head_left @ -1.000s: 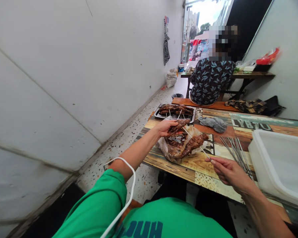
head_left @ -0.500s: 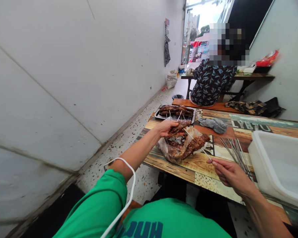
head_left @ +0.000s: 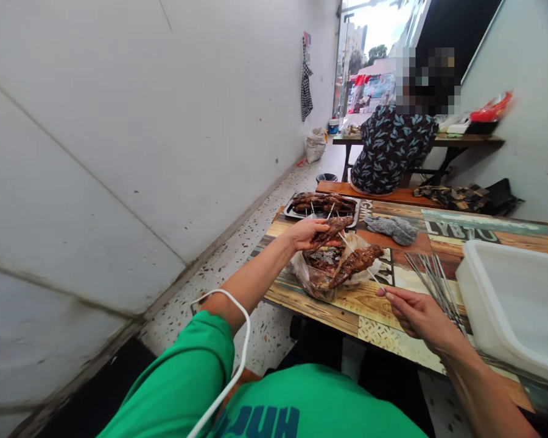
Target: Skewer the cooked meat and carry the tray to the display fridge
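My left hand (head_left: 311, 236) is closed around a dark, sauce-coated piece of meat (head_left: 340, 227), held over an open plastic bag (head_left: 307, 281). A thin stick (head_left: 346, 241) pokes out below that piece. My right hand (head_left: 415, 313) pinches the near end of a thin metal skewer (head_left: 374, 278). On the skewer's far end sits another glossy brown piece of meat (head_left: 358, 264), tilted over the bag's right side. More dark meat (head_left: 320, 260) lies inside the bag. Several bare metal skewers (head_left: 432, 281) rest on the table beyond my right hand.
A tray (head_left: 288, 213) of skewered meat stands at the table's far left. Grey gloves or a cloth (head_left: 391, 230) lie behind the bag. A white plastic tub (head_left: 484, 298) occupies the right. Ahead, a person (head_left: 390, 149) sits on a bench (head_left: 338, 190), back turned.
My right hand has shifted slightly left, carrying the skewer and its meat a little left. My left hand stays nearly in place, its meat piece raised slightly.
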Demonstrator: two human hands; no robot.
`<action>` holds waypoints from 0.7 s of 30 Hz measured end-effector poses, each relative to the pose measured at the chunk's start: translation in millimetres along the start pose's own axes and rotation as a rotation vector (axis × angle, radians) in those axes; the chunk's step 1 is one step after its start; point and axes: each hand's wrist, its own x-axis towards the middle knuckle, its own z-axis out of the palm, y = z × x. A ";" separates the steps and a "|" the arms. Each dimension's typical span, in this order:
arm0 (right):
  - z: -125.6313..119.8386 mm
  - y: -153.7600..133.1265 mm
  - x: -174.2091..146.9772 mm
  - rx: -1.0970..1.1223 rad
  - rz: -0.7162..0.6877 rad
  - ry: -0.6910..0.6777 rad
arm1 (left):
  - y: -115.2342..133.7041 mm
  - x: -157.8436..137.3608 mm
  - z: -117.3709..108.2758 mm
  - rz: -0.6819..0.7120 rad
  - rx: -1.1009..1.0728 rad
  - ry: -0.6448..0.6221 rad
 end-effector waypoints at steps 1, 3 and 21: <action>0.4 -0.9 -0.3 -0.012 -0.008 0.006 | 0.5 0.3 0.1 0.002 0.000 0.005; 0.7 -2.5 -1.4 -0.031 -0.021 0.017 | 0.7 1.6 -0.5 0.013 0.005 0.015; 0.7 12.2 10.9 0.120 0.017 -0.054 | -0.9 1.4 1.9 0.035 0.008 0.042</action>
